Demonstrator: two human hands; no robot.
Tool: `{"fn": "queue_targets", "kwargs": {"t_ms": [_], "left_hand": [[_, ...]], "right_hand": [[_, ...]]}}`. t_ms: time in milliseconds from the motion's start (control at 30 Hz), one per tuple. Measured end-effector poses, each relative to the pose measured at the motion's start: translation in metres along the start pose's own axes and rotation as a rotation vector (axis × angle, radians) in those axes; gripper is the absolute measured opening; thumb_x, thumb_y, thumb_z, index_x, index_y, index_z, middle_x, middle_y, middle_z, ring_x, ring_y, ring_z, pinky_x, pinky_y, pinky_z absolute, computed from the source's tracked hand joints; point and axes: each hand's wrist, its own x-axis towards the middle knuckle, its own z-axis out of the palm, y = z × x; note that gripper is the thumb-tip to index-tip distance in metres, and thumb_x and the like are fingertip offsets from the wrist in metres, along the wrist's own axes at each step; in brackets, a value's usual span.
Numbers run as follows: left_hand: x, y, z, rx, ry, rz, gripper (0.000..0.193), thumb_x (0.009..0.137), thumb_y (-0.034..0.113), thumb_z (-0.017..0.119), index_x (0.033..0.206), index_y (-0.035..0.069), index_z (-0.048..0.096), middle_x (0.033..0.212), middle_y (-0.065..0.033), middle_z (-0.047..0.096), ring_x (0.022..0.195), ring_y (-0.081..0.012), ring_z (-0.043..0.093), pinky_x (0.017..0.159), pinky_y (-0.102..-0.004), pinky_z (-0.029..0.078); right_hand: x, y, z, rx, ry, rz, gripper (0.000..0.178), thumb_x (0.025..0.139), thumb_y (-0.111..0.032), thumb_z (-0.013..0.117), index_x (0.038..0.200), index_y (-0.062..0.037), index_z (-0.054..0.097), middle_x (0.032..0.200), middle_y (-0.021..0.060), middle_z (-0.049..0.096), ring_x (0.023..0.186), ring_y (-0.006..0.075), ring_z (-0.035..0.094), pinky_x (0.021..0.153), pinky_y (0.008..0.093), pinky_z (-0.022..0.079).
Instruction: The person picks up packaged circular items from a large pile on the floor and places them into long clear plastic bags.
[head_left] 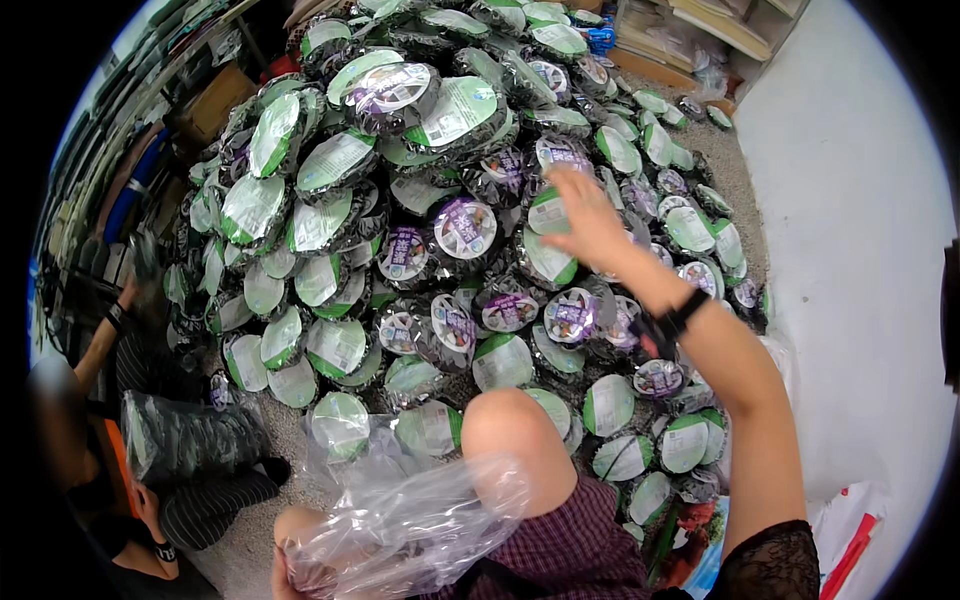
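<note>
A large clear plastic bag point(420, 530) lies across my lap and knees. My left hand point(284, 572) is closed on its edge at the lower left, its fingers partly hidden by the film. Stretched out over the heap, my right hand point(590, 218) is open with fingers apart and nothing in its grasp. Just under it sits a round, dark, film-wrapped pack with a green and white label point(549, 258). Around it are many similar packs, some showing purple and white round labels point(465, 228). Whether my fingertips touch a pack, I cannot tell.
The heap rises in front of me and spreads toward the white wall point(850, 260) at right. At left, another person in striped trousers point(215, 505) sits with a filled clear bag point(190, 435). Stacked fabric point(90, 210) lines the far left; a cardboard box point(215, 105) stands behind.
</note>
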Motion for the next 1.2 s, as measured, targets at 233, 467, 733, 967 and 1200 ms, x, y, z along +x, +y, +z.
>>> {"fn": "queue_targets", "kwargs": {"t_ms": [233, 467, 733, 967, 1200], "left_hand": [[0.032, 0.005, 0.019, 0.113, 0.200, 0.227, 0.038, 0.091, 0.026, 0.058, 0.125, 0.009, 0.051, 0.090, -0.0046, 0.060, 0.068, -0.0127, 0.055, 0.055, -0.0260, 0.047], [0.062, -0.017, 0.067, 0.376, 0.509, 0.275, 0.036, 0.088, 0.027, 0.064, 0.115, 0.003, 0.057, 0.080, -0.0029, 0.056, 0.070, -0.0133, 0.054, 0.056, -0.0276, 0.047], [0.033, -0.027, 0.037, 0.154, 0.108, 0.420, 0.043, 0.092, 0.015, 0.051, 0.131, -0.001, 0.042, 0.060, 0.0027, 0.042, 0.054, -0.0086, 0.038, 0.050, -0.0207, 0.030], [0.027, -0.018, 0.095, 0.619, -0.226, -0.017, 0.070, 0.091, 0.059, 0.041, 0.134, 0.003, 0.043, 0.120, -0.0090, 0.058, 0.105, -0.0200, 0.054, 0.089, -0.0339, 0.042], [0.001, -0.059, 0.066, 1.957, -0.839, -0.212, 0.059, 0.081, 0.046, 0.066, 0.118, 0.001, 0.057, 0.117, -0.0111, 0.060, 0.101, -0.0194, 0.056, 0.085, -0.0361, 0.044]], "right_hand": [[-0.011, 0.096, 0.075, -0.118, 0.094, 0.335, 0.058, 0.064, -0.025, 0.079, 0.111, -0.0041, 0.052, 0.109, 0.0145, 0.051, 0.104, 0.0337, 0.050, 0.088, 0.0410, 0.043], [-0.115, 0.045, 0.139, 1.195, 0.660, 1.041, 0.059, 0.077, -0.023, 0.076, 0.122, 0.0051, 0.049, 0.114, 0.0128, 0.059, 0.100, 0.0231, 0.058, 0.089, 0.0325, 0.043], [-0.132, -0.029, 0.010, 1.848, 0.065, 0.987, 0.048, 0.084, -0.017, 0.068, 0.124, 0.0006, 0.051, 0.116, 0.0098, 0.061, 0.101, 0.0177, 0.060, 0.087, 0.0306, 0.048], [-0.145, -0.127, -0.140, 1.291, -1.029, 0.411, 0.064, 0.072, -0.012, 0.078, 0.127, 0.0010, 0.047, 0.116, 0.0094, 0.060, 0.103, 0.0143, 0.057, 0.090, 0.0295, 0.046], [-0.191, -0.174, -0.096, 0.906, -1.338, 0.022, 0.084, 0.069, -0.045, 0.078, 0.126, 0.0067, 0.044, 0.115, 0.0156, 0.058, 0.106, 0.0229, 0.056, 0.092, 0.0322, 0.043]]}}
